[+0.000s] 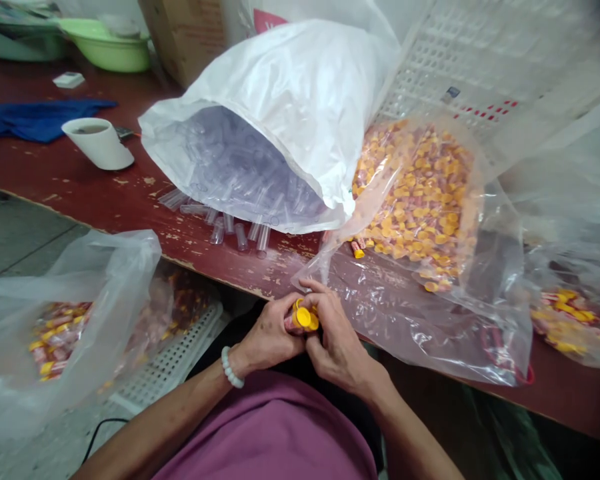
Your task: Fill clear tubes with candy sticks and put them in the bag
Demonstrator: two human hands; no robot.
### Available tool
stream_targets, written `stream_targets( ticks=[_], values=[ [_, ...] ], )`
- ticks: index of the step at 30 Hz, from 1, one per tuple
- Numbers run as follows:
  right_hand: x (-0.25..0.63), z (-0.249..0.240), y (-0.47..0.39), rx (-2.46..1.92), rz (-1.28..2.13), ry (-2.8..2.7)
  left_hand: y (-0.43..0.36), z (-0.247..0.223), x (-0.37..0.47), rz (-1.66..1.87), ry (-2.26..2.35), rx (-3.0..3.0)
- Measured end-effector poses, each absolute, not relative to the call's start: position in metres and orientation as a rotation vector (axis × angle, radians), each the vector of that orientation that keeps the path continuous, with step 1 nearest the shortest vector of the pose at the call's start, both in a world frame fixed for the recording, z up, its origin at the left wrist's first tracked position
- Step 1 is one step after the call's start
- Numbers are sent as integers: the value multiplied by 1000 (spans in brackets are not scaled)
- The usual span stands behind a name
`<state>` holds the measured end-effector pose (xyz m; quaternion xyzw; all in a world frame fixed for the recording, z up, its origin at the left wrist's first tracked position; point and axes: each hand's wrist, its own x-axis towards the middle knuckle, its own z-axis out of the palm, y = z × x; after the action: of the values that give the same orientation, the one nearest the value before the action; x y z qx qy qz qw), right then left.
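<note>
Several small tubes with yellow caps (pixel 304 317) are bunched between my hands, close to my body at the table's front edge. My left hand (pixel 273 333), with a pale bead bracelet on its wrist, is wrapped round them. Against the caps, my right hand (pixel 335 337) has its fingers curled from the other side; its fingertips are partly hidden. Beyond my hands, clear empty tubes (pixel 240 237) spill from the mouth of a large white sack (pixel 300 87). A clear bag of yellow-capped pieces (pixel 415 200) lies open to the right, with one loose piece (pixel 357 250) near its mouth.
The worn red table (pixel 80 190) carries a white cup (pixel 97 143) with dark liquid, a blue cloth (pixel 40 119) and a green basin (pixel 113 50). At lower left, a plastic bag of capped tubes (pixel 63 333) sits by a white crate (pixel 173 363). Another bag (pixel 575 320) is at right.
</note>
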<state>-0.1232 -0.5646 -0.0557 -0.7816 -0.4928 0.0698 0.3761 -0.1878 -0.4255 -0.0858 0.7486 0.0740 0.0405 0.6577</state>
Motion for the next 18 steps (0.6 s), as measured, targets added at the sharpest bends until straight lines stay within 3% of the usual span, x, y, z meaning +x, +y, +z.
stream_targets(
  ticks=[8,18],
  values=[
    [-134,-52,-549,-1976,181,-1512,-416,-77,-194,-138,309,997],
    [-140,-91,-501,-1875,-292,-1562,-405,-80,-213,-124,507,902]
  ],
)
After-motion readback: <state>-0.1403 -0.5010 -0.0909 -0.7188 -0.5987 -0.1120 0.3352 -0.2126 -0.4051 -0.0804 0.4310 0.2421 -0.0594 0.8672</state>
